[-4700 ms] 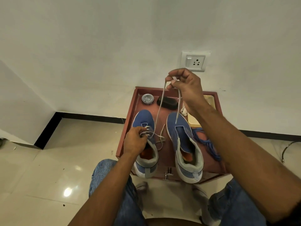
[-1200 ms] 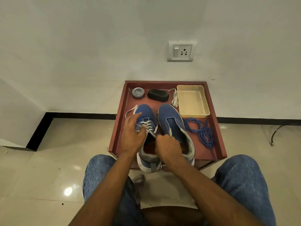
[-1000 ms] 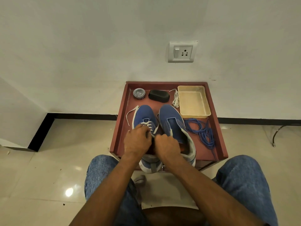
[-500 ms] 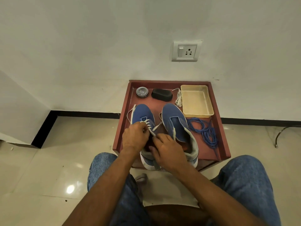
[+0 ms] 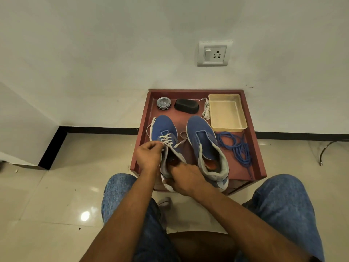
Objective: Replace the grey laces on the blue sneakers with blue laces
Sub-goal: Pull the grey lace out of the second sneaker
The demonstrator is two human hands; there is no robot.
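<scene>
White wall, cream tile floor, black skirting; against the wall a low red-brown tray table (image 5: 254, 148) with a raised rim. On it, left shoe (image 5: 164, 131), blue, toe to the wall, heel overhanging the near edge; grey lace (image 5: 167, 139) threaded through its front eyelets only, loose ends trailing to both sides of the toe. Left hand (image 5: 148, 156): fingers curled, pinching the lace at the shoe's left eyelet row; fingertips partly hidden behind the knuckles. Right hand (image 5: 184, 178): curled round the heel collar, fingers reaching into the opening and hidden there; the heel itself is mostly covered. Right shoe (image 5: 203, 138), just beside the first, blue with grey collar, unlaced, orange insole showing. Blue laces (image 5: 236, 148), one loose tangle right of that shoe, a strand running toward the near rim. Second grey lace (image 5: 206, 110), bundled, between a black brush (image 5: 186, 106) and a cream basket (image 5: 227, 113) at the far edge. Round tin (image 5: 163, 103), left of the brush; label unreadable. Wall socket (image 5: 213, 54) above the table. Blue-jeaned knees (image 5: 283, 201) either side, cut off at the frame bottom. Dark cable (image 5: 328, 148) on the floor at right, partly cut off.
</scene>
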